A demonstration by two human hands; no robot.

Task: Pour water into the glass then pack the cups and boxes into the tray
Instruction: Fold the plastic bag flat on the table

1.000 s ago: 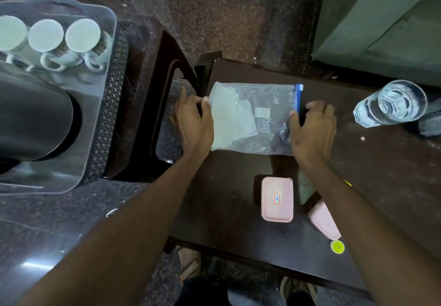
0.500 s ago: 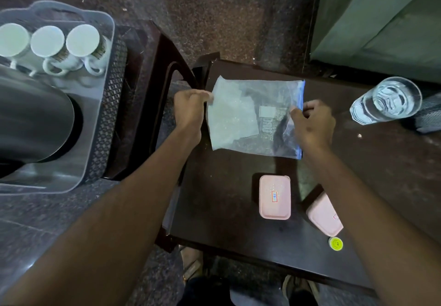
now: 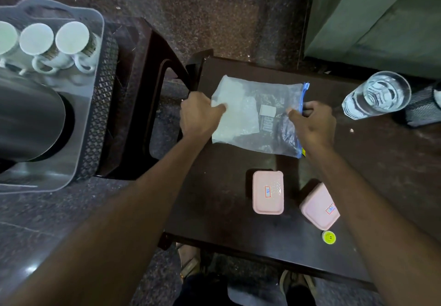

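Note:
A clear zip bag (image 3: 267, 124) with a blue seal strip and white contents is held just above the dark table (image 3: 229, 200). My left hand (image 3: 199, 115) grips its left edge and my right hand (image 3: 312, 126) pinches its sealed right edge. Two pink lidded boxes (image 3: 268, 192) (image 3: 318, 206) lie on the table nearer to me. A glass of water (image 3: 378, 95) stands at the table's far right. The grey tray (image 3: 95, 43) at left holds three upturned white cups (image 3: 71, 41) and a steel jug (image 3: 26, 119).
The tray rests on a dark plastic stool (image 3: 143, 91) left of the table. A small yellow smiley cap (image 3: 328, 237) lies near the table's front edge. A black mesh holder (image 3: 422, 107) stands behind the glass. My feet (image 3: 191, 262) show below the table.
Both hands went from lying flat on the bag to gripping its two edges, and the bag's left side has lifted slightly off the table.

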